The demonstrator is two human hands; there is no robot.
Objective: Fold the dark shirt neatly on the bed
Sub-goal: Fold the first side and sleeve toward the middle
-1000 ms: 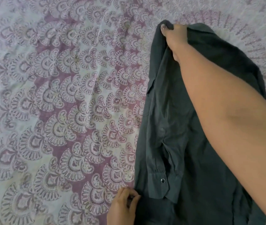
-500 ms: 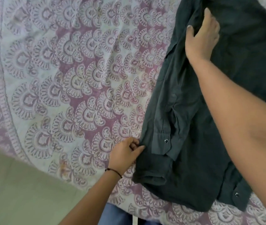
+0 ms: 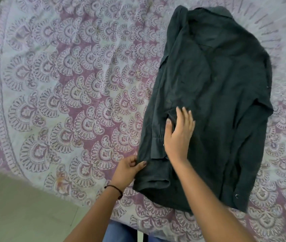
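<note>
One bedspread carries the dark shirt, lying long from collar far away to hem near you, tilted slightly left. Your right hand rests flat and spread on the folded sleeve; your left hand, nearer the hem, pinches its left edge.

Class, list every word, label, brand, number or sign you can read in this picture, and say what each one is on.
None: no readable text shows anywhere.
Dark shirt: no label or brand visible, only plain snap buttons.
Bedsheet: printed pattern only, no words or numbers.
</note>
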